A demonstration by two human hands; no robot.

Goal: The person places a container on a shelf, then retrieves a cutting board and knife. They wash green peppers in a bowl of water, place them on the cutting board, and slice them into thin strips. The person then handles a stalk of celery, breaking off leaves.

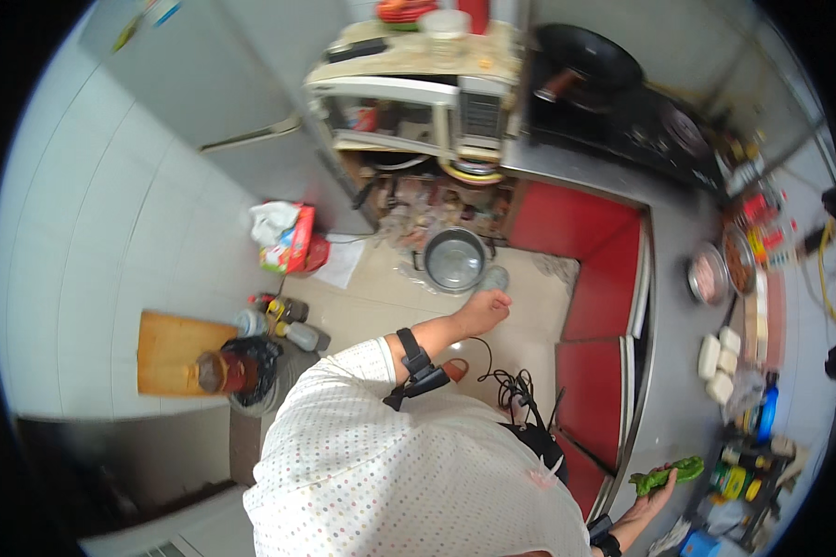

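Note:
My left hand (486, 312) hangs over the tiled floor, its fingers curled in with nothing seen between them. Just beyond it, a metal pot (454, 259) with side handles stands on the floor. At the lower right, my right hand (658, 491) holds a long, wrinkled green vegetable, which looks like a green pepper (687, 469), at the edge of the steel counter (669, 390). Further along this counter lie several pale blocks (709, 356). Past them stand a metal bowl of pinkish food (706, 276) and a bowl of brown food (738, 263).
Red cabinet doors (599, 292) front the counter; some stand ajar. A black wok (589, 63) sits on the gas stove (620, 129). A microwave (390, 115) is at the top. Black cables (519, 390) lie on the floor. Bottles (303, 335) and a wooden board (171, 355) are at left.

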